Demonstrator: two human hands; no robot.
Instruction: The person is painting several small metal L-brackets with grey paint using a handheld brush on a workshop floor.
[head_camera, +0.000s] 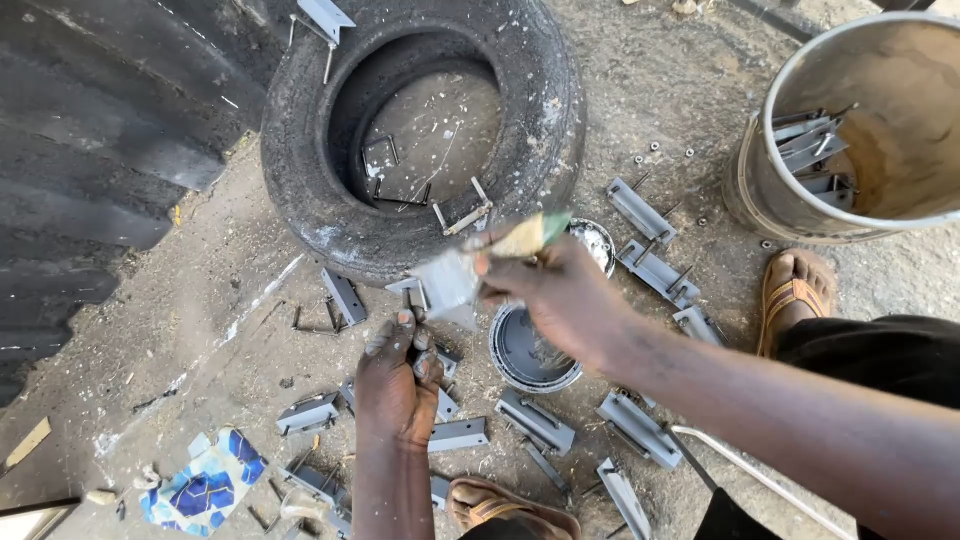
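Note:
My left hand (398, 378) grips the thin rod of a grey metal bracket (443, 285) and holds it up over the ground. My right hand (556, 296) is closed on a paintbrush (525, 238) with a pale handle, its bristles against the bracket's flat plate. Just below both hands sits an open round paint tin (527, 351) with dark grey paint. Several grey painted brackets (538, 421) lie scattered on the dirt around the tin.
A worn black tyre (420, 130) lies flat ahead, with bent metal pieces inside its hole. A large metal drum (860, 130) at the right holds more brackets. My sandalled feet (795, 290) rest near it. Corrugated sheet (90, 150) lies at left, a blue patterned scrap (205, 490) at lower left.

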